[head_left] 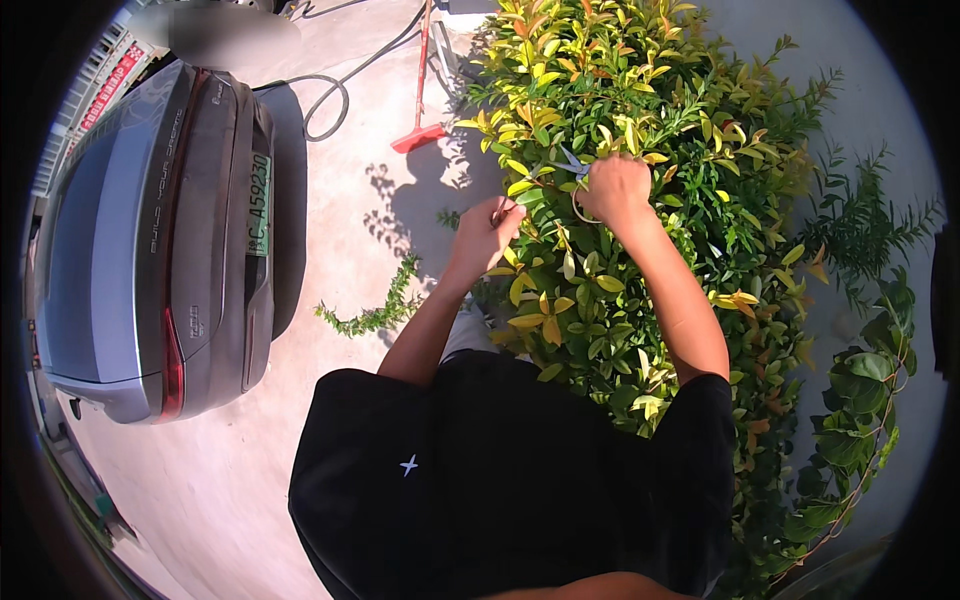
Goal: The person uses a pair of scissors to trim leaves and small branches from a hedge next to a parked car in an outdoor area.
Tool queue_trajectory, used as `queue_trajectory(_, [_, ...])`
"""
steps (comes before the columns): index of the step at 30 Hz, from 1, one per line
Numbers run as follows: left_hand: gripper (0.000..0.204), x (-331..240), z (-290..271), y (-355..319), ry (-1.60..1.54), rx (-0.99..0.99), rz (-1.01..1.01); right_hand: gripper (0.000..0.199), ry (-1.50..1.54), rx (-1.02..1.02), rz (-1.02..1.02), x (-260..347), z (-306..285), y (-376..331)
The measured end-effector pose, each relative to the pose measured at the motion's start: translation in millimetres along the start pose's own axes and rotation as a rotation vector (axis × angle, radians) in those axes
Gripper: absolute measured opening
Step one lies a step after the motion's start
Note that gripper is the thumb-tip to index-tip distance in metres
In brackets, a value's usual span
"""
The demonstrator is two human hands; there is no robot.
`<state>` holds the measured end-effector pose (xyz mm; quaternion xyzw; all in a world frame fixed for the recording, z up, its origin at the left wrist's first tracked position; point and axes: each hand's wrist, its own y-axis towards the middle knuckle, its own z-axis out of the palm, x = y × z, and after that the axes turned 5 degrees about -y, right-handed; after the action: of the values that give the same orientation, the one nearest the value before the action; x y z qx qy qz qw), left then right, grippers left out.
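A dense bush (pixel 600 90) with yellow-green and orange-tipped leaves fills the space in front of me and to the right. My right hand (pixel 617 190) is closed round the handles of a pair of scissors (pixel 573 166), whose blades point left among the leaves. One curved handle loop shows below the fingers. Closer to the bush's left edge, my left hand (pixel 487 235) is pinched at a leafy sprig (pixel 531 197). What exactly lies between its fingertips is partly hidden. The two hands are apart, with the blades between and a little beyond them.
A grey car (pixel 215 230) is parked on the left. A red broom (pixel 418 137) and a dark hose (pixel 345 95) lie on the pale concrete further off. One cut-looking green branch (pixel 380 313) rests on the ground. A broad-leaved vine (pixel 855 400) hangs along the right.
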<state>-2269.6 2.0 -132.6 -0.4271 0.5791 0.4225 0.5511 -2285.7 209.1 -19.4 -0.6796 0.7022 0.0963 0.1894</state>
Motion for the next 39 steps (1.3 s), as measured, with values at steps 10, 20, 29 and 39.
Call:
queue_trajectory(10, [0.020,-15,-54,71,-0.043,0.007,-0.118,0.032,0.166,-0.087,-0.081,28,42,105])
queue_trajectory(20, [0.018,-7,-78,117,-0.051,0.026,-0.102,0.076,0.094,0.173,0.110,4,-48,142])
queue_trajectory(29, [0.025,-7,-92,130,-0.076,0.080,-0.135,0.043,0.211,0.033,0.000,34,0,197])
queue_trajectory(39, [0.025,15,-94,141,-0.073,0.042,-0.112,0.078,0.103,0.343,-0.016,-1,-86,165])
